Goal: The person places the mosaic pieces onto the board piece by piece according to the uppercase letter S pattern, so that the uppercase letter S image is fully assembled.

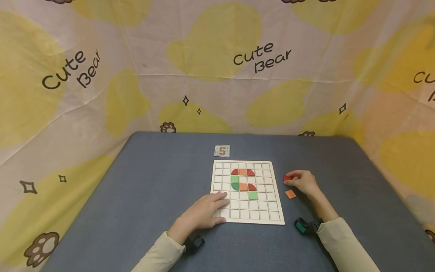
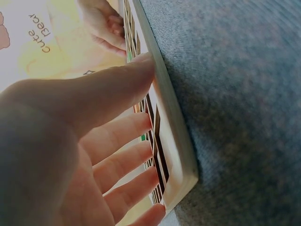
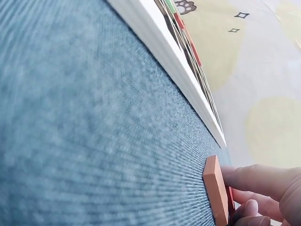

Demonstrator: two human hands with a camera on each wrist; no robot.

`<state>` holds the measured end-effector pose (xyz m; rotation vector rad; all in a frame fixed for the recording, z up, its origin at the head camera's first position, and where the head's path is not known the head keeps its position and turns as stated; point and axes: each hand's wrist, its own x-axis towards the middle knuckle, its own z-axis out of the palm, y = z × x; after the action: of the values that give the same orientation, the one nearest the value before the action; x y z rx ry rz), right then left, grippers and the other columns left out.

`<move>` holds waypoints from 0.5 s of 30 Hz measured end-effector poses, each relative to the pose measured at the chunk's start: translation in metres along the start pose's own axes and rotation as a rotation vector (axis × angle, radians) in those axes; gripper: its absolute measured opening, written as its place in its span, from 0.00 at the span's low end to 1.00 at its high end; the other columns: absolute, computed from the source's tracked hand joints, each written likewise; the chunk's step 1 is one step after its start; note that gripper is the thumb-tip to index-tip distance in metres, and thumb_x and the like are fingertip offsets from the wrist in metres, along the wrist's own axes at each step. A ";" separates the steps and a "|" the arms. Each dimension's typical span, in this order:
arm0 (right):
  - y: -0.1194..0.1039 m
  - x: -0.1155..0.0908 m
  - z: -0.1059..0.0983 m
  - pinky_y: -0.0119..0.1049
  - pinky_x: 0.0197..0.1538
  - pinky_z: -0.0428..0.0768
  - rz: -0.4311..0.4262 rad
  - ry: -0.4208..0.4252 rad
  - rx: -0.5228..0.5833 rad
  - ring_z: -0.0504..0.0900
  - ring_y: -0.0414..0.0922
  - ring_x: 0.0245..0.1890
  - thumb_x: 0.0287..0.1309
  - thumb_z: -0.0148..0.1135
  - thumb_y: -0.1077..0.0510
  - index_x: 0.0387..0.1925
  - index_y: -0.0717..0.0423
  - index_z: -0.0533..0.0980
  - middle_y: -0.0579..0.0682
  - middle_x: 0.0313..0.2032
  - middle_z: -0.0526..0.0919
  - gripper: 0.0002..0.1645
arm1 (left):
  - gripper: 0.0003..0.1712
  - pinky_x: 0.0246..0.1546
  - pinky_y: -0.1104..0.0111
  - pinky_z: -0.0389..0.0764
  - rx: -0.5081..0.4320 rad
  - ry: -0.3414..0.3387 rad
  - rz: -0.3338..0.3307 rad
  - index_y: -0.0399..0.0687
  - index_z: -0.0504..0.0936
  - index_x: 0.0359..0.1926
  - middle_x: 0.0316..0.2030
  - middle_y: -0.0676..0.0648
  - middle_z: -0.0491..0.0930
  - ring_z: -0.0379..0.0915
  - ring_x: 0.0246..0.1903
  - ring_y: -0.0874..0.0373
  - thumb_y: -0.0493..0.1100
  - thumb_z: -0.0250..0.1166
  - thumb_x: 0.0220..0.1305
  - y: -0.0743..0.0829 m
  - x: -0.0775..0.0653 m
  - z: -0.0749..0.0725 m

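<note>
My left hand (image 1: 203, 210) rests with straight, spread fingers on the near left corner of a white gridded board (image 1: 239, 214). The left wrist view shows its thumb and fingertips on the board's surface by the edge. Right of the board, my right hand (image 1: 304, 182) pinches a small red piece (image 1: 287, 178) between thumb and fingers, low at the tabletop; its shape is partly covered. An orange square tile (image 1: 290, 194) lies just nearer than that hand, and in the right wrist view the tile (image 3: 216, 190) stands in front of the fingertips.
On the board, red quarter-round pieces (image 1: 250, 172), orange squares (image 1: 243, 187), green squares (image 1: 253, 195) and a dark green quarter-round (image 1: 235, 186) form a curving line. A small pattern card (image 1: 222, 151) lies behind the board on the dark table (image 1: 163, 166). A printed cloth (image 1: 210, 87) hangs around it.
</note>
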<state>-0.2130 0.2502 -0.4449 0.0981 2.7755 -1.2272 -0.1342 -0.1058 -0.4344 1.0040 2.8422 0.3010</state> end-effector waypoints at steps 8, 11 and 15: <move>0.002 0.000 0.000 0.29 0.27 0.63 -0.019 0.007 -0.007 0.67 0.38 0.23 0.50 0.72 0.57 0.42 0.68 0.81 0.40 0.17 0.68 0.20 | 0.31 0.65 0.56 0.72 0.004 0.010 0.016 0.50 0.75 0.62 0.66 0.46 0.72 0.68 0.67 0.49 0.53 0.67 0.59 0.000 -0.001 -0.001; 0.003 -0.001 0.000 0.28 0.27 0.63 -0.032 0.008 -0.002 0.66 0.36 0.22 0.50 0.72 0.57 0.41 0.68 0.81 0.40 0.17 0.68 0.20 | 0.31 0.66 0.56 0.71 -0.003 0.003 0.007 0.50 0.75 0.63 0.66 0.46 0.71 0.67 0.67 0.49 0.54 0.66 0.59 0.001 -0.001 -0.002; 0.002 -0.003 0.000 0.27 0.25 0.63 -0.050 -0.004 0.014 0.65 0.34 0.20 0.50 0.72 0.58 0.42 0.68 0.81 0.39 0.16 0.68 0.20 | 0.31 0.66 0.56 0.71 -0.005 -0.002 0.002 0.50 0.75 0.63 0.67 0.46 0.71 0.67 0.67 0.49 0.54 0.66 0.60 0.001 -0.001 -0.002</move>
<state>-0.2098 0.2512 -0.4464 0.0270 2.7818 -1.2575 -0.1327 -0.1063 -0.4317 1.0061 2.8371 0.3069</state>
